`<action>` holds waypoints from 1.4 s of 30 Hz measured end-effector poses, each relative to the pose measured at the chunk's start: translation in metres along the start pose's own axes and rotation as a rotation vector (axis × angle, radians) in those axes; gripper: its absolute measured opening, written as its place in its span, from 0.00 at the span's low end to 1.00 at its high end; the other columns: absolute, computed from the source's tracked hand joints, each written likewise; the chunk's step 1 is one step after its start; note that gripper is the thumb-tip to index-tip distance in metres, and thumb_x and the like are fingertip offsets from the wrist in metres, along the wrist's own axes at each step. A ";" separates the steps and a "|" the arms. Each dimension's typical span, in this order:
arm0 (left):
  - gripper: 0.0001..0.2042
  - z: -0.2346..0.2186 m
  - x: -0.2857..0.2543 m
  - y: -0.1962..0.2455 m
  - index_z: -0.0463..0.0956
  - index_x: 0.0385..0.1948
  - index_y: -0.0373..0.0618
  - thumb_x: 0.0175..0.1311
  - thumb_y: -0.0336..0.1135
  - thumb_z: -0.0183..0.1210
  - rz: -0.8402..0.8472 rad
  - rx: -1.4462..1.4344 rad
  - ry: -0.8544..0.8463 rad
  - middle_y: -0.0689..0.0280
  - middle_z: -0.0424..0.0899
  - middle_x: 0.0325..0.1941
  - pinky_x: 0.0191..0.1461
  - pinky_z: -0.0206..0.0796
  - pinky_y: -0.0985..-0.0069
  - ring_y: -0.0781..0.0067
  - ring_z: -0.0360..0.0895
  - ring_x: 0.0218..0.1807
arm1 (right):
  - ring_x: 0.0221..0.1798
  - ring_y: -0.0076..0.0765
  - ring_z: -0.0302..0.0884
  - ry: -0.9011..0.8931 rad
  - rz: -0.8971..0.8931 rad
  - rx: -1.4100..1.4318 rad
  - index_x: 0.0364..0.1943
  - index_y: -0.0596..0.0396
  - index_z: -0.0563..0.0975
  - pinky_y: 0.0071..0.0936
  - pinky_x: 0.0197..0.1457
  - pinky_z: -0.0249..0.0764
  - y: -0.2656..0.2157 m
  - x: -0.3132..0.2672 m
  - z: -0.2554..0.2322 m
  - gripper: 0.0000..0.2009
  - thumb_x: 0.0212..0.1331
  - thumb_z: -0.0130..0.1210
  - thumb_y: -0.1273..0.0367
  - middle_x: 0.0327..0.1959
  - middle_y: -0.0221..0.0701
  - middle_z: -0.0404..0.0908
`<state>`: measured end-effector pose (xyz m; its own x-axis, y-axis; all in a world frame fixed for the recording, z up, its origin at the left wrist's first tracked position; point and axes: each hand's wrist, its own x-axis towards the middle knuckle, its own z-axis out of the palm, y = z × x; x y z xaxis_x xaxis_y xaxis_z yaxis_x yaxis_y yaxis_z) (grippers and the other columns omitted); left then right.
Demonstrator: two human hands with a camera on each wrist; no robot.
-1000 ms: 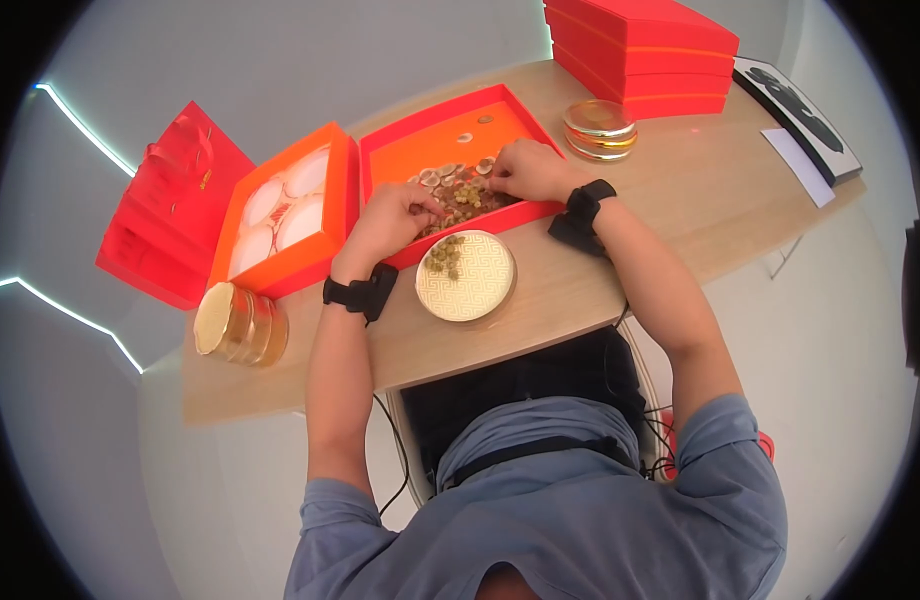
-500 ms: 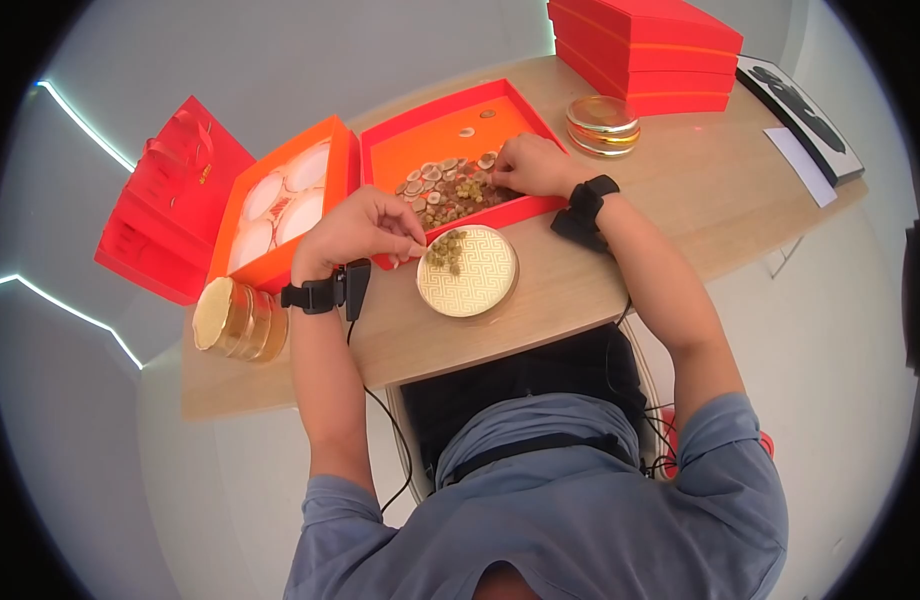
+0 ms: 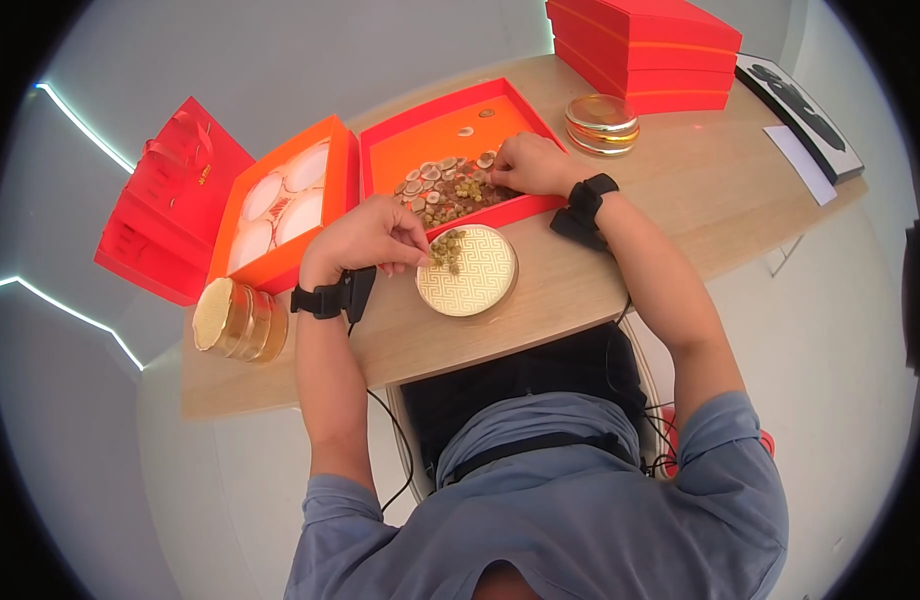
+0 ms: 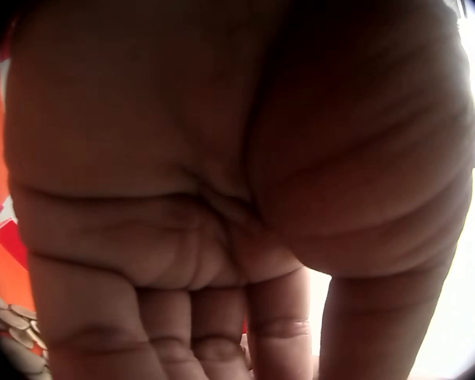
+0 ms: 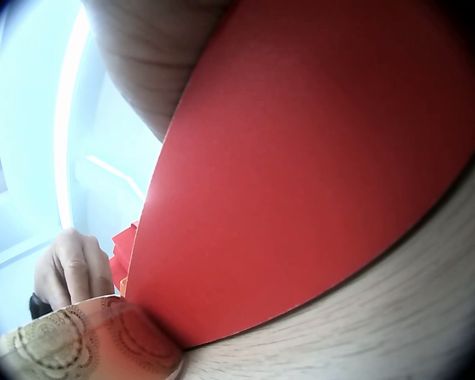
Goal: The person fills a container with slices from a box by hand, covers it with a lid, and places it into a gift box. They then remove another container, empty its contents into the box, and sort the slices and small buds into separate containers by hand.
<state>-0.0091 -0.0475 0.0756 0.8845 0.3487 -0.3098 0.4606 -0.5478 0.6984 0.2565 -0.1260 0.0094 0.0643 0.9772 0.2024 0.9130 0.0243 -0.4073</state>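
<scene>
My left hand (image 3: pixel 365 240) is at the left edge of a round tin (image 3: pixel 475 285) with a gold-patterned top. Its thumb and index finger pinch a small yellow-green dried bud beside a little heap of buds (image 3: pixel 447 250) on that top. In the left wrist view the palm (image 4: pixel 142 158) fills the picture and the fingertips run out of frame. My right hand (image 3: pixel 533 165) reaches over the near wall of a red box (image 3: pixel 410 135), fingers bent down at dried slices (image 3: pixel 440 175) and brown bits; I cannot tell whether they grip a piece. More yellow-green buds (image 3: pixel 470 190) lie there.
Left of the box stand an orange box with round white inserts (image 3: pixel 302 168), a red gift bag (image 3: pixel 170 215) and a gold jar (image 3: pixel 240 320). Toward the right are a clear-and-gold round container (image 3: pixel 602 125), stacked red boxes (image 3: pixel 670 60), a framed panel (image 3: pixel 800 115) and white paper (image 3: pixel 802 165).
My left hand has left the box and come back toward me to the tin's left edge, then shifted slightly right to the bud heap. The right hand has stayed at the box.
</scene>
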 end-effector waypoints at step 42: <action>0.08 -0.002 0.026 -0.029 0.82 0.35 0.37 0.54 0.28 0.65 0.128 -0.017 0.462 0.67 0.82 0.24 0.30 0.69 0.77 0.82 0.74 0.25 | 0.28 0.46 0.78 0.022 -0.008 0.032 0.24 0.56 0.83 0.39 0.36 0.73 0.000 -0.001 0.000 0.15 0.58 0.60 0.58 0.22 0.41 0.80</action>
<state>0.0006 -0.0211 0.0489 0.8069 0.5830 0.0956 0.3457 -0.5971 0.7238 0.2560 -0.1273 0.0093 0.0657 0.9721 0.2252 0.9002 0.0396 -0.4336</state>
